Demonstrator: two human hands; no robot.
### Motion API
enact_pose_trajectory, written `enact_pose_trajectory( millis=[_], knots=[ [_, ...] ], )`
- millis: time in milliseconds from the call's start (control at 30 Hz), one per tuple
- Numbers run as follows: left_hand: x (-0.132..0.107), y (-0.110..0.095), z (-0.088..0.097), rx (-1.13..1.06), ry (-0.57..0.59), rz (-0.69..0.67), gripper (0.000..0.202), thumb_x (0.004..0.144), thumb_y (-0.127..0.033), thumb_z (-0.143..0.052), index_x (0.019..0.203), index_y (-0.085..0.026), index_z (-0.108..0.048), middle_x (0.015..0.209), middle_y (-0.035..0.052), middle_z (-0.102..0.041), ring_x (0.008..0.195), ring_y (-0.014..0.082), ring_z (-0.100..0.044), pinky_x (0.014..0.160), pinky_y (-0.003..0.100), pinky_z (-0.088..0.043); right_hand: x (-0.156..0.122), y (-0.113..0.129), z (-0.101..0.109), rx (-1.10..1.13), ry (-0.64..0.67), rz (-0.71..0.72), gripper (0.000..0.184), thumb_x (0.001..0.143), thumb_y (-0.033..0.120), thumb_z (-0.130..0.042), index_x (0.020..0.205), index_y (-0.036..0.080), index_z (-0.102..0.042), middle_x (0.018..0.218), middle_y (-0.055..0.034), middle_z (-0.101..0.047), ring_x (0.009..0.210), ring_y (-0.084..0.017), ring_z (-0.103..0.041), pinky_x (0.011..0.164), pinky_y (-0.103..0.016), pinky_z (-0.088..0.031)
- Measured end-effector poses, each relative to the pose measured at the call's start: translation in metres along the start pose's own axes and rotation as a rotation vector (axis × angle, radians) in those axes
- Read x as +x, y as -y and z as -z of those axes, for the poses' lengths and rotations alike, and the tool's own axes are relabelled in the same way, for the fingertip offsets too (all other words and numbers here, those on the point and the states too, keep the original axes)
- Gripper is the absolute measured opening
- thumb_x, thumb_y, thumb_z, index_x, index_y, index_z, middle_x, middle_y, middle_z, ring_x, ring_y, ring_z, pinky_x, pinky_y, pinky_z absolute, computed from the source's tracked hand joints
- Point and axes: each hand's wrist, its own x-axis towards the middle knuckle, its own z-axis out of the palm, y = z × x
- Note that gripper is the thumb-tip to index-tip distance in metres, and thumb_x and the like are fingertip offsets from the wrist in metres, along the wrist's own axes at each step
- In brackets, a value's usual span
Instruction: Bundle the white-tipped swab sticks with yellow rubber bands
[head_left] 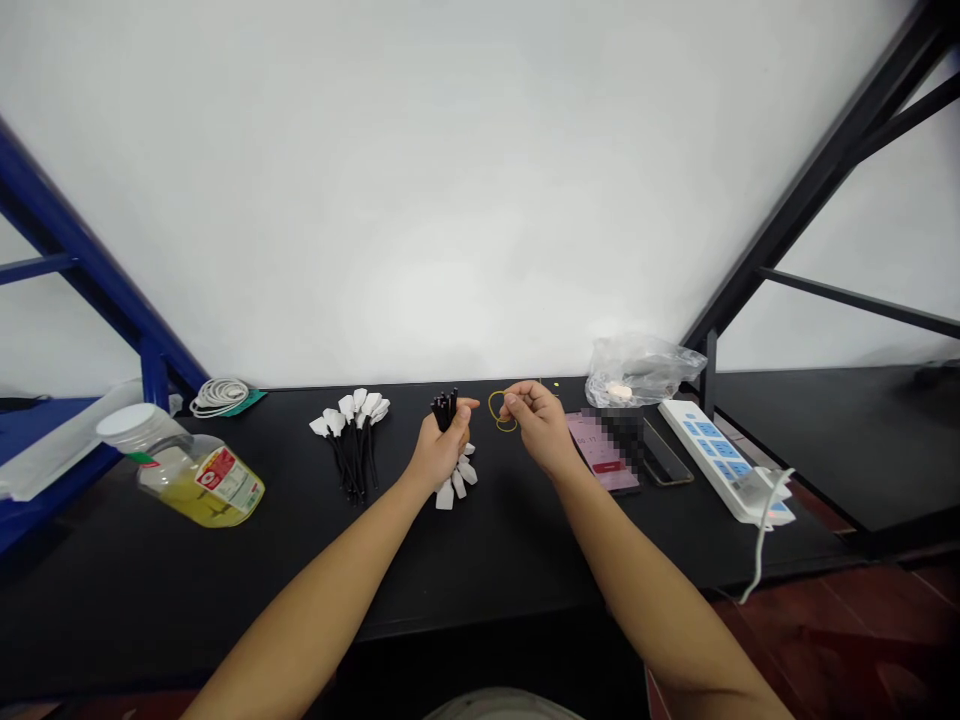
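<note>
My left hand [439, 447] is closed around a bunch of black sticks with white flat tips [454, 484]; the black ends stick up above my fist and the white tips hang below it. My right hand [541, 424] pinches a thin yellow rubber band [498, 412] just to the right of the bunch, a little above the black table [480, 560]. A second bunch of the same white-tipped black sticks [353, 436] lies on the table to the left of my left hand.
A tipped plastic jar with a white lid and yellow contents [191, 471] lies at the left. A coiled white cable [219, 395] is at the back left. A phone [604, 452], a clear plastic bag [639, 370] and a white power strip [724, 458] sit to the right.
</note>
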Motion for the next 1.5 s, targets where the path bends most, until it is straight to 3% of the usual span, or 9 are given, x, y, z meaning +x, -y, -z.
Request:
enact_pose_trajectory(
  millis=[133,333,467,567,733,867,1167,1333,1500],
  knots=[
    [-0.001,-0.006,0.001,0.096,0.086,0.006,0.059,0.081,-0.066,-0.065,0.107,-0.013,-0.067,0.048,-0.01,-0.035,0.04,0.006,-0.03,0.042,0.02,-0.024,-0.011,0.005,-0.014,0.125,0.092,-0.032,0.03,0.081,0.047,-0.073,0.087,0.019,-0.063,0.066,0.0017,-0.063,0.058,-0.012,-0.057,0.06,-0.027,-0.047],
    [-0.004,-0.015,0.001,0.329,0.125,-0.062,0.045,0.082,-0.051,-0.068,0.058,-0.017,-0.053,0.052,-0.0044,-0.042,0.049,0.0078,-0.038,0.048,0.023,-0.03,-0.016,0.006,-0.02,0.153,0.134,-0.051,0.028,0.081,0.045,-0.074,0.088,0.02,-0.064,0.067,0.0024,-0.062,0.061,-0.012,-0.057,0.06,-0.027,-0.047],
    [-0.004,-0.011,0.0,0.314,0.079,-0.036,0.045,0.086,-0.049,-0.061,0.058,-0.019,-0.044,0.05,-0.0058,-0.038,0.046,0.0079,-0.034,0.046,0.023,-0.028,-0.015,0.009,-0.017,0.24,0.072,-0.039,0.023,0.08,0.04,-0.077,0.088,0.02,-0.066,0.065,0.0035,-0.06,0.061,-0.011,-0.055,0.063,-0.026,-0.045],
    [-0.005,-0.011,-0.001,0.337,0.058,-0.043,0.043,0.086,-0.047,-0.062,0.058,-0.02,-0.043,0.052,-0.0052,-0.039,0.048,0.0087,-0.036,0.048,0.024,-0.03,-0.016,0.012,-0.014,0.441,0.153,-0.097,0.016,0.084,0.035,-0.074,0.09,0.021,-0.068,0.062,0.0038,-0.06,0.063,-0.012,-0.057,0.069,-0.028,-0.048],
    [-0.009,-0.016,-0.005,0.416,0.109,-0.107,0.042,0.085,-0.046,-0.062,0.059,-0.019,-0.044,0.056,-0.0041,-0.039,0.053,0.0103,-0.038,0.052,0.026,-0.031,-0.015,0.009,-0.011,0.609,0.218,-0.139,0.027,0.078,0.022,-0.074,0.104,0.027,-0.07,0.103,-0.0009,-0.076,0.054,-0.009,-0.056,0.065,-0.031,-0.052],
    [-0.012,-0.02,-0.009,0.452,0.169,-0.084,0.031,0.085,-0.038,-0.061,0.063,-0.018,-0.05,0.058,-0.0042,-0.04,0.054,0.0103,-0.037,0.052,0.026,-0.031,-0.013,0.005,-0.012,0.515,0.136,-0.093,0.04,0.073,0.023,-0.081,0.111,0.03,-0.07,0.125,-0.0037,-0.071,0.052,-0.007,-0.055,0.058,-0.029,-0.05],
    [-0.015,-0.018,-0.01,0.502,0.238,-0.093,0.01,0.08,-0.026,-0.062,0.073,-0.019,-0.061,0.061,-0.0016,-0.055,0.055,0.0125,-0.044,0.052,0.025,-0.031,-0.023,0.015,-0.022,0.248,0.116,0.145,0.079,0.065,0.044,-0.089,0.135,0.032,-0.055,0.132,-0.0105,-0.067,0.085,-0.019,-0.06,0.089,-0.043,-0.051],
    [-0.015,-0.015,-0.009,0.598,0.31,-0.114,0.009,0.079,-0.024,-0.063,0.084,-0.018,-0.068,0.072,0.0024,-0.066,0.06,0.0169,-0.056,0.053,0.026,-0.037,-0.033,0.025,-0.02,0.028,0.253,0.317,0.071,0.078,0.048,-0.08,0.141,0.034,-0.051,0.126,-0.0094,-0.069,0.092,-0.023,-0.062,0.09,-0.044,-0.051],
    [-0.012,-0.015,-0.01,0.483,0.313,-0.151,0.023,0.071,-0.02,-0.07,0.094,-0.02,-0.073,0.09,0.007,-0.071,0.084,0.0265,-0.063,0.067,0.032,-0.048,-0.031,0.033,-0.014,-0.486,0.356,0.698,0.052,0.07,0.052,-0.086,0.115,0.031,-0.072,0.108,-0.0082,-0.072,0.101,-0.029,-0.063,0.102,-0.05,-0.042]
  ],
)
